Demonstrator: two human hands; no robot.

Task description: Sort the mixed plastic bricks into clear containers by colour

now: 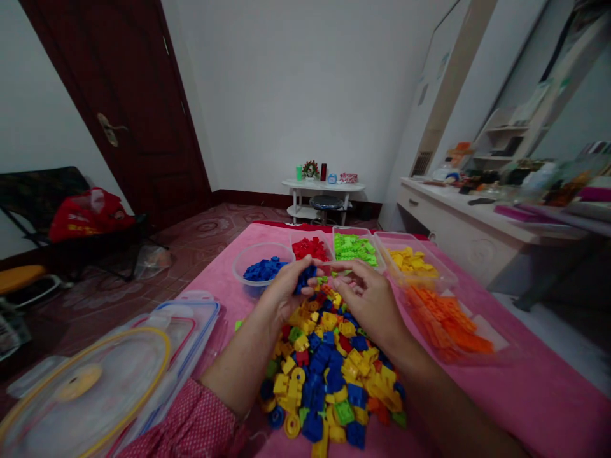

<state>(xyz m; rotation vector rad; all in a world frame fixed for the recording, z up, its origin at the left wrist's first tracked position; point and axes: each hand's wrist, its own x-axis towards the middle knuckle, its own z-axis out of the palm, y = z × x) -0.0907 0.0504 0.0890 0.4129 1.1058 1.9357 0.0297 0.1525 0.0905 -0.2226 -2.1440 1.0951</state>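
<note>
My left hand [289, 286] is closed around blue toy bricks [305, 280], just right of the round tub. Facing it, my right hand [367, 292] has its fingers bent and a little apart, their tips close to the left hand; I see nothing held in it. Below both hands spreads a mixed pile of toy bricks [329, 369] in yellow, blue, green, red and orange. The round clear tub [238, 270] contains blue bricks [263, 270]. Behind the hands, clear boxes hold red bricks [310, 249] and green bricks [356, 248].
To the right, clear boxes contain yellow bricks [413, 262] and orange pieces [449, 321]. Stacked clear lids [114, 375] lie at the left edge of the pink-covered table [539, 394]. A white dresser [458, 216] stands beyond on the right.
</note>
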